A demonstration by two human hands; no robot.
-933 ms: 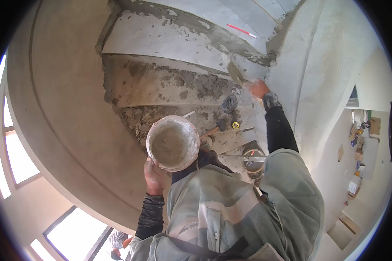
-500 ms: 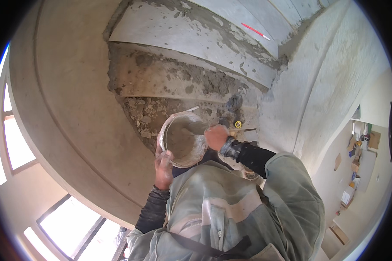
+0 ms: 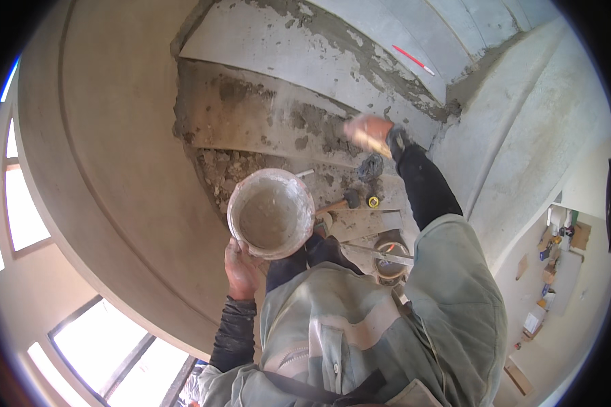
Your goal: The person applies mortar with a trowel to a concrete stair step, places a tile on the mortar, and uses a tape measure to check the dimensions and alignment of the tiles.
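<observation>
My left hand (image 3: 241,270) grips the lower left rim of a round, whitish-crusted bucket (image 3: 235,211), its thumb and fingers closed on the edge. Wet grey mortar (image 3: 267,211) lies inside. My right hand (image 3: 370,131), smeared by motion, is closed around the pale wooden handle of a trowel (image 3: 379,145) above the stair steps. The trowel's blade is too blurred to make out. A faint whitish streak crosses the riser (image 3: 271,115) left of that hand.
A hammer (image 3: 351,198), a yellow tape measure (image 3: 373,201) and a crumpled dark bag (image 3: 370,167) lie on the lower step near rubble (image 3: 217,176). Another bucket (image 3: 390,268) stands by my right side. A red pencil (image 3: 413,60) rests higher up. Curved walls (image 3: 115,169) flank the stairs.
My right hand has swung with the trowel out of the bucket, up and to the right over the steps. The bucket in my left hand has shifted slightly left and sits more level.
</observation>
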